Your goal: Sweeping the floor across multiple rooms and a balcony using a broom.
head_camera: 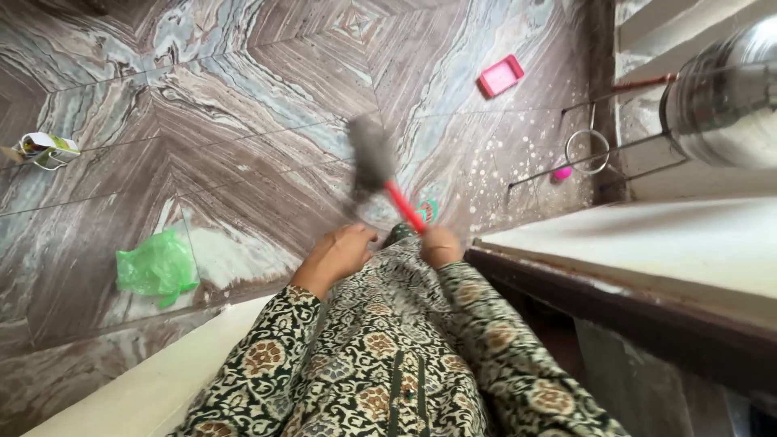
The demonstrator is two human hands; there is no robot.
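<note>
Two hands in view, both the wearer's, patterned sleeves on both arms. One brush [374, 162]: red handle, dark bristle head, blurred. One green plastic bag [157, 265] on the floor, lower left. One small carton [47, 149] at far left edge. One pink tray [501, 75] on the floor, upper right. One round steel vessel [723, 97] at the right edge, resting on a wire stand [588, 151]. One small pink item [562, 172] under the stand, too small to identify.

Marble-pattern floor [243, 113] wide open through the centre and upper left; litter only at the margins. Pale ledge [647, 243] with dark underside running along the right, just beside the right hand. Pale strip [146, 388] cutting across the lower left corner. White specks on the floor near the stand.

Right hand [441, 245] closed into a fist around the lower end of the red handle, clamped tight. Brush angled up and left from that fist, head over bare floor, well apart from bag and tray; contact with the floor not clear. Left hand [338, 254] just beside the right, fingers loosely curled and slightly spread, holding nothing; touching the handle or not — cannot tell. Both hands over the garment front.
</note>
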